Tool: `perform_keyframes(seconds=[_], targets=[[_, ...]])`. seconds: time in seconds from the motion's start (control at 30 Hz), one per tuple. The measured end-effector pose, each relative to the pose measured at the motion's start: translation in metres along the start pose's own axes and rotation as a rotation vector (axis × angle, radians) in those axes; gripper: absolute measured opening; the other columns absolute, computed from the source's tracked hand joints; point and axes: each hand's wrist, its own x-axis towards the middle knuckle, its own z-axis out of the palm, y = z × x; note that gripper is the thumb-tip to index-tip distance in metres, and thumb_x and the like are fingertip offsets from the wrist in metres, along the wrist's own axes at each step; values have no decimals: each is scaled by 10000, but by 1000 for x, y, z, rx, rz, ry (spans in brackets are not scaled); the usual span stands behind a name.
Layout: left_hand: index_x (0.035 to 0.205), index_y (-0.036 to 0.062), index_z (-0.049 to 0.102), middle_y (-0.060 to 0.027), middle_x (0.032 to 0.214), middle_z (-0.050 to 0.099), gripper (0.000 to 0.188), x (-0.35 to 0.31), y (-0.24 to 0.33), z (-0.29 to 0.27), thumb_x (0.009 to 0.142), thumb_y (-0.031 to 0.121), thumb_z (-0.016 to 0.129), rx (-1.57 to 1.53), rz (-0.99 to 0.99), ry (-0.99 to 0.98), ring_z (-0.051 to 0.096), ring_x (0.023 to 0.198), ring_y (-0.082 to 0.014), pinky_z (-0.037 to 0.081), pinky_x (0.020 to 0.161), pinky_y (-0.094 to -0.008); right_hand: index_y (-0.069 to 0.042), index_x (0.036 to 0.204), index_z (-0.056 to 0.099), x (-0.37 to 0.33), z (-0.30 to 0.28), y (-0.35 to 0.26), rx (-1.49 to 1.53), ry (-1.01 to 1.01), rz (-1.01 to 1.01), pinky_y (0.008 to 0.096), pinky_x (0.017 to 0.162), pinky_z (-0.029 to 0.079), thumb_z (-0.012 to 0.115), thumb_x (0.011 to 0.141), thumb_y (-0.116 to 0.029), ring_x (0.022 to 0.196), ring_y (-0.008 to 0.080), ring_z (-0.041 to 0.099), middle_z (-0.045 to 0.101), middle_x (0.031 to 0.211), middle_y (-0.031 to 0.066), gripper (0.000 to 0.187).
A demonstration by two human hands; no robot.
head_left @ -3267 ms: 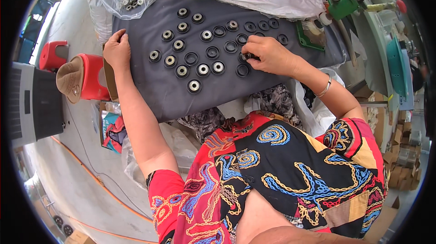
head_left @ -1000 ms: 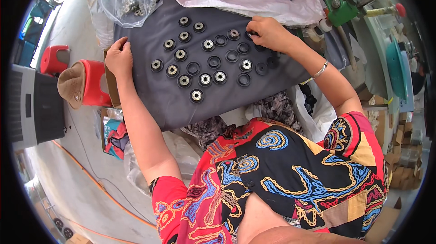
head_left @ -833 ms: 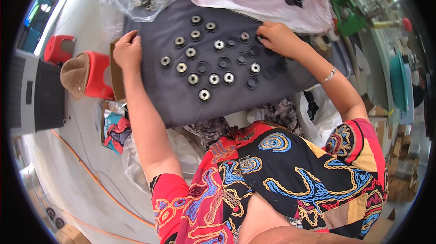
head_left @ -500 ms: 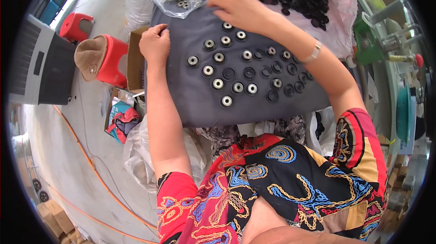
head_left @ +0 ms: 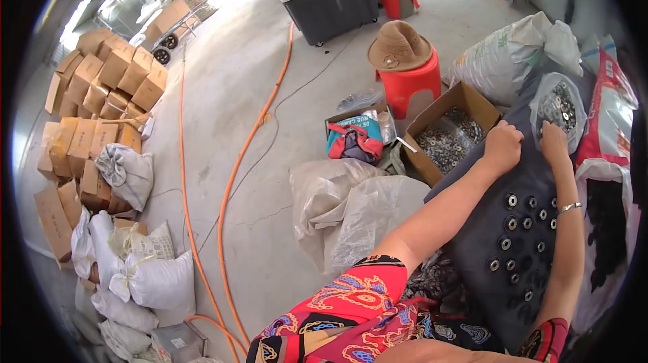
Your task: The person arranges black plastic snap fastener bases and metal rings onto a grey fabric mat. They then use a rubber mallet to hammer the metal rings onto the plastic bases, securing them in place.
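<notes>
Head view: left hand (head_left: 504,147) curled, right hand (head_left: 555,141) bunched, any hold hidden; I judge metal bearings (head_left: 565,108) light, hard, best rim-pinched.

Gap: narrow, between left hand (head_left: 504,149) and right hand (head_left: 555,143). Passage: strip of table (head_left: 470,231) between left forearm (head_left: 439,218) and bearings (head_left: 505,244). Obstacles: plastic bag (head_left: 541,98), at the right hand's fingers; red bag (head_left: 597,128), just beside it; carton (head_left: 478,101), near the left hand; right forearm (head_left: 570,255), alongside the bearings, hemming their right side; white sack (head_left: 601,169), right of that forearm.
</notes>
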Motion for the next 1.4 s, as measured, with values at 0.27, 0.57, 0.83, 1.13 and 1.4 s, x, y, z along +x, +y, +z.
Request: perform_keyframes(seconds=[0.27,0.57,0.83,1.13,1.4], targets=[[755,73,719,-93,783,659,116,1,2,-11,698,77,618,0,-31,-8,584,838,-289,494,731,-398,7,931,543,0,-7,-6,145,-29,48,497,785,468,590,734,-25,884,412,597,623,878,237,205],[833,132,760,-128,774,693,193,18,8,-21,746,168,592,233,178,-162,677,722,-275,540,679,-398,-18,989,604,-39,-71,-5,347,343,-23,435,773,466,657,753,-150,886,347,594,618,918,162,276],[923,109,735,-77,874,706,199,14,-27,0,779,197,630,25,1,-211,668,799,-248,511,747,-344,-4,946,634,-242,-163,43,444,352,108,274,656,494,641,756,-52,695,157,590,630,833,76,196],[980,68,723,-70,881,721,214,11,-38,7,798,134,632,-41,-47,-266,674,776,-160,508,734,-278,3,928,620,-359,-117,21,584,34,431,301,633,481,652,726,-15,693,199,574,578,800,89,206],[1003,61,716,-69,895,720,228,13,-35,6,808,137,625,-48,-61,-285,667,785,-143,501,737,-269,-15,891,636,-364,-103,14,434,-64,416,408,744,493,621,712,-81,821,332,599,591,848,137,191]])
